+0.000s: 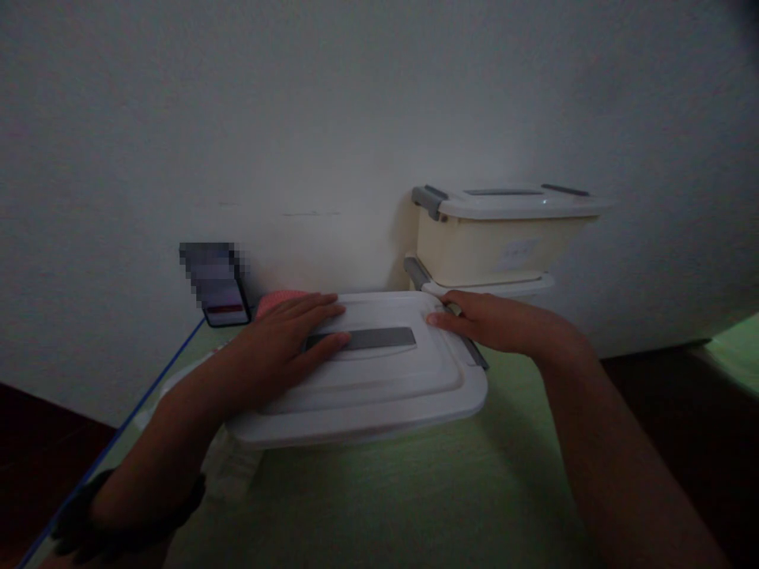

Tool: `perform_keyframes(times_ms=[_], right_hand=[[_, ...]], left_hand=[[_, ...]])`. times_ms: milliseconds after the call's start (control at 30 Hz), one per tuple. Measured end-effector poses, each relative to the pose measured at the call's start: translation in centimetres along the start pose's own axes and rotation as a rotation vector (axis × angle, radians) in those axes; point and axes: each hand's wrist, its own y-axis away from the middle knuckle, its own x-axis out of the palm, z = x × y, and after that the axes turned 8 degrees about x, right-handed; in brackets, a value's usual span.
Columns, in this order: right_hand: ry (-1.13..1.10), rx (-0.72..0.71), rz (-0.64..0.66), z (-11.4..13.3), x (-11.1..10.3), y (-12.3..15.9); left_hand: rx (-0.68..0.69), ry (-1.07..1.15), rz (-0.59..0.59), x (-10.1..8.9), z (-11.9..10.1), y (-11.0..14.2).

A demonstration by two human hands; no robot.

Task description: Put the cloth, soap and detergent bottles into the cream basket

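A white plastic storage box with a lid [379, 387] sits on a pale green table [415, 498] in front of me. A grey handle strip [379, 339] runs across the lid's middle. My left hand [285, 340] lies flat on the lid's left part, fingers spread and touching the strip's left end. My right hand [492, 320] rests on the lid's right edge by the grey side latch [476, 355], fingers curled over the rim.
Two more cream boxes with grey latches [498, 237] are stacked against the white wall at the back right. A phone [219, 288] leans on the wall at the left. Something pink [276, 302] peeks out behind the near box. A dark band circles my left wrist.
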Motion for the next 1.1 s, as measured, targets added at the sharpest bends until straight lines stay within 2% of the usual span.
perform_keyframes(times_ms=[633,1100], right_hand=[[0.005,0.014,-0.105,0.36,0.48,0.40],[0.098,-0.006,-0.010,0.67,0.07,0.26]], left_hand=[[-0.002,-0.009,0.014,-0.15,-0.21,-0.10],[-0.002,-0.014,0.012,-0.17,-0.22,-0.08]])
